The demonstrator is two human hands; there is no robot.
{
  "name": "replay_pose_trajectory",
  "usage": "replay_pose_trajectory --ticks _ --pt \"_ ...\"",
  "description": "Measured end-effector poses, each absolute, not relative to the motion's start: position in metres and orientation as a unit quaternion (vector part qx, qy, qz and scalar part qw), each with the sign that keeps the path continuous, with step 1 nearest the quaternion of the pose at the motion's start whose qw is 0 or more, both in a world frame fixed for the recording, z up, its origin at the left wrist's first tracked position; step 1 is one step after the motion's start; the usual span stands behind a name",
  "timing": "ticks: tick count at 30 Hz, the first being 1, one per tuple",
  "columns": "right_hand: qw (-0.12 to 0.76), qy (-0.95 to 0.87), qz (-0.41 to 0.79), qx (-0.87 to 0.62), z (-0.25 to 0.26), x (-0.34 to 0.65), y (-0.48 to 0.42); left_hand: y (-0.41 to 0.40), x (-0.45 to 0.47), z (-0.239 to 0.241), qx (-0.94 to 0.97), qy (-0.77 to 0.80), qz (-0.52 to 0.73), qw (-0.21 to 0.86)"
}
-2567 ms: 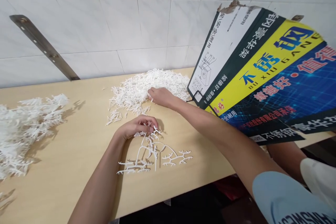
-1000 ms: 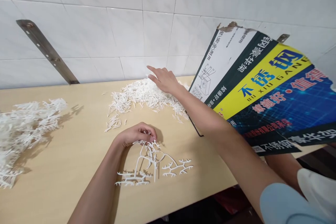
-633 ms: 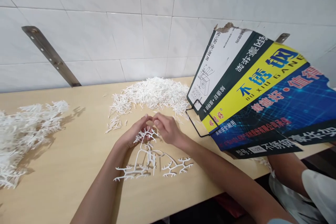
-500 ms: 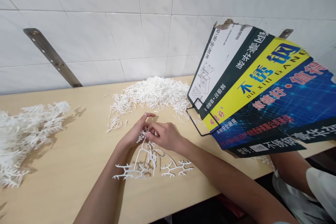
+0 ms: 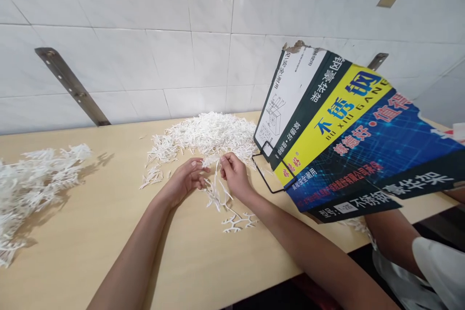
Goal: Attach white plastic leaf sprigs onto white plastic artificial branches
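A thin white plastic sprue (image 5: 218, 196) with branching twig-like ends hangs from my right hand (image 5: 233, 173), whose thumb and fingers are pinched closed on its upper part. Its lower branches spread just above or on the table between my forearms; I cannot tell if they touch it. To the left, my left hand (image 5: 187, 179) is open, with its fingers loosely curled and apart. A blurred white cluster (image 5: 210, 160) lies between the two hands, close to the left fingertips. Behind them is a heaped pile of small white plastic sticks (image 5: 210, 131).
A tangled heap of white branched sprues (image 5: 39, 179) lies at the left on the wooden table (image 5: 109, 213). A printed cardboard sheet (image 5: 327, 140) leans in a black wire stand (image 5: 271, 181) at the right. Another person's arm (image 5: 390, 232) shows behind it. A tiled wall (image 5: 145, 58) backs the table.
My hands have moved apart and slightly up. The sprue has swung up with my right hand, and fewer of its branches spread below. My left fingers have loosened. The view has shifted a little.
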State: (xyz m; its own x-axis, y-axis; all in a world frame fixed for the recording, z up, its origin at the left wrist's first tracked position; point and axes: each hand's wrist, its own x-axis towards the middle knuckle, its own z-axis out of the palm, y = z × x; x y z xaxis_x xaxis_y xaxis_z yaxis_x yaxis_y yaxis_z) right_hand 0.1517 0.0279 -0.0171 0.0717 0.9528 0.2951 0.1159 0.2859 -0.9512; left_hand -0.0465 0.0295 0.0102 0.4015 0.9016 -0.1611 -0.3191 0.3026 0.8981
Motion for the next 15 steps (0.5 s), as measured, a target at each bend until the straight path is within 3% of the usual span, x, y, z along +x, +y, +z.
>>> replay_pose_trajectory --ticks 9,15 --pt "0.539 -0.632 0.27 -0.486 -0.009 0.148 0.016 0.026 -0.037 -0.001 0.508 0.386 0.395 0.661" --pt "0.488 -0.732 0.185 -0.438 -0.006 0.145 0.012 0.017 -0.026 0.009 0.453 0.42 0.465 0.635"
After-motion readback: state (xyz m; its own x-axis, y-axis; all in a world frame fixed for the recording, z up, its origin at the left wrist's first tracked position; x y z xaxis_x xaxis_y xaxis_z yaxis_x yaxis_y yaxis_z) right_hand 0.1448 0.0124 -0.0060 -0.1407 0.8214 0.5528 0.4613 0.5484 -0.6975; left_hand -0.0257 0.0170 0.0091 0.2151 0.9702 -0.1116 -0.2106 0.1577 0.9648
